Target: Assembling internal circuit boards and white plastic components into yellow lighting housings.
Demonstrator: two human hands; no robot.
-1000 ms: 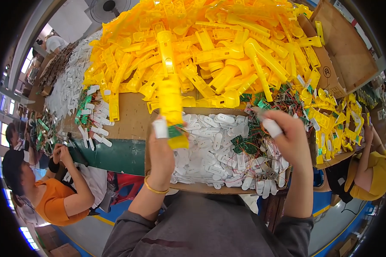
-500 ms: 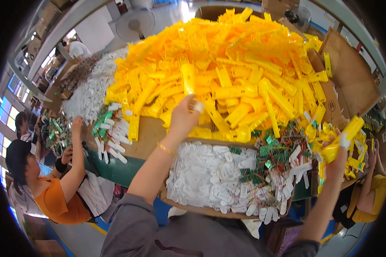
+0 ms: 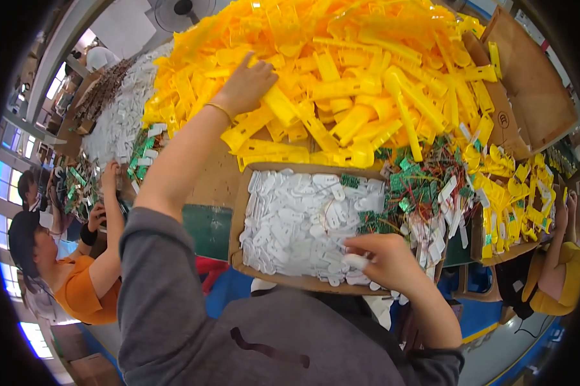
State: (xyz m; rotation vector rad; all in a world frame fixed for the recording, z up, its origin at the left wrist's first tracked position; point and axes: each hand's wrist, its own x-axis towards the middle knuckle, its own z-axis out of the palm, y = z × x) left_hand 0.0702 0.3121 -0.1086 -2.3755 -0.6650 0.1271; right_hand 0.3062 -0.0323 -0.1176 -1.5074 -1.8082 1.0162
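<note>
My left hand (image 3: 248, 85) reaches onto a big heap of yellow plastic housings (image 3: 341, 58). Its index finger stretches forward, apart from the others, and its thumb is hidden. Just below those fingers lies a long yellow housing (image 3: 281, 105). Over the near right part of a cardboard box (image 3: 237, 254) hangs my right hand (image 3: 393, 262), a white cover on its thumb. Thumb and index finger stand apart, and I see nothing between them. Small white plastic pieces (image 3: 283, 225) fill the box below. Close to the right hand lie green circuit boards with thin wires (image 3: 415, 186).
At right, a box (image 3: 496, 257) holds yellow housings with boards and wires. A tall cardboard flap (image 3: 534, 83) rises behind it. A person in orange (image 3: 87, 289) works at left, another in yellow (image 3: 563, 280) at right. More white pieces (image 3: 113, 128) lie at far left.
My right hand has come from the far right to the white pieces, and the yellow housing it held is no longer in it. My left hand has shifted left and farther over the heap.
</note>
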